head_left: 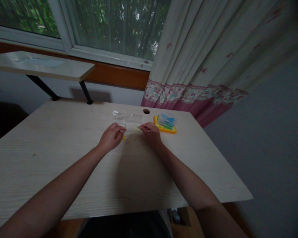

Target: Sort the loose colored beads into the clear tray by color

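Note:
My left hand (pixel 111 137) is over the table with thumb and fingers pinched together; whatever it holds, if anything, is too small to name. My right hand (pixel 152 133) is pinched too, its fingertips at a small heap of pale yellow pieces (pixel 137 129). What lies between those fingers cannot be made out. Just beyond both hands lies an open clear plastic box (pixel 134 118), its two halves side by side. Tiny deeper-yellow pieces (pixel 124 137) lie by my left fingertips, and another yellow bit (pixel 135 139) sits between the hands.
Right of my right hand, a clear case with blue and green contents (pixel 167 121) rests on a yellow tray (pixel 169 130). The wooden table (pixel 89 185) has a round cable hole (pixel 146 111) at the back. A raised shelf (pixel 72 71) stands at the back left; a curtain (pixel 188 66) hangs behind.

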Available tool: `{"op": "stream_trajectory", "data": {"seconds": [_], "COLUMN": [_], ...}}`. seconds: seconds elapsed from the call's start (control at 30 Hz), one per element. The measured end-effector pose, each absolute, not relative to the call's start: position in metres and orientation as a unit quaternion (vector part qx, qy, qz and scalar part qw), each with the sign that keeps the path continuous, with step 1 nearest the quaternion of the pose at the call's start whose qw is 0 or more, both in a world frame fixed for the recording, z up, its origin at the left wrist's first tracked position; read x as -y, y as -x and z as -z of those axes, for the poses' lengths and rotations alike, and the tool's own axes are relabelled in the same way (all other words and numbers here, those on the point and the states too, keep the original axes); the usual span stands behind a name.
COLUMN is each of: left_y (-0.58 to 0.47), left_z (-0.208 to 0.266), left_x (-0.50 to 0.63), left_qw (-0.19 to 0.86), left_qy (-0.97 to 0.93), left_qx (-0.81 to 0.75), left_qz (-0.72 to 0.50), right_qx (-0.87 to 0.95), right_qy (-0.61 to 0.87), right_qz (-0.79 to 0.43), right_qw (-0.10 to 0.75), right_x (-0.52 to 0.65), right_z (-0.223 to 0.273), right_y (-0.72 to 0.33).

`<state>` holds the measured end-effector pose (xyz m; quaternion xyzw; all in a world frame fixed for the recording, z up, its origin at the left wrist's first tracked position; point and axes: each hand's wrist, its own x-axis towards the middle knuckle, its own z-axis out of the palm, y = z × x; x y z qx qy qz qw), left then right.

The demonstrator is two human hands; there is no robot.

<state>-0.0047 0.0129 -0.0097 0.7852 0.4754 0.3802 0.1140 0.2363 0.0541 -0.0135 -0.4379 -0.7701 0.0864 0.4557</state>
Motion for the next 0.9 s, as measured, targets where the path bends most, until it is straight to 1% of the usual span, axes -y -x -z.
{"op": "stream_trajectory", "data": {"seconds": [0.07, 0.17, 0.33, 0.5, 0.7, 0.9], "left_y": [0.005, 0.005, 0.009, 0.022, 0.029, 0.031], "left_z": [0.010, 0.009, 0.005, -0.002, -0.003, -0.004], "left_x": [-0.013, -0.012, -0.009, -0.009, -0.010, -0.010], "left_qw": [0.115, 0.115, 0.098, 0.063, 0.023, 0.022], "left_qy": [-0.783, -0.782, -0.799, -0.852, -0.873, -0.882], "left_qx": [-0.477, -0.476, -0.468, -0.413, -0.416, -0.413], "left_qz": [-0.382, -0.385, -0.365, -0.314, -0.252, -0.225], "right_qx": [0.770, 0.769, 0.771, 0.784, 0.791, 0.807], "right_qy": [0.440, 0.443, 0.433, 0.418, 0.414, 0.410], "right_qz": [-0.053, -0.035, -0.040, -0.044, -0.048, -0.058], "right_qw": [0.459, 0.459, 0.466, 0.456, 0.448, 0.421], "right_x": [-0.056, -0.055, -0.052, -0.051, -0.048, -0.045], "right_z": [0.019, 0.021, 0.018, 0.017, 0.016, 0.016], "right_y": [-0.234, -0.233, -0.234, -0.233, -0.233, -0.234]}}
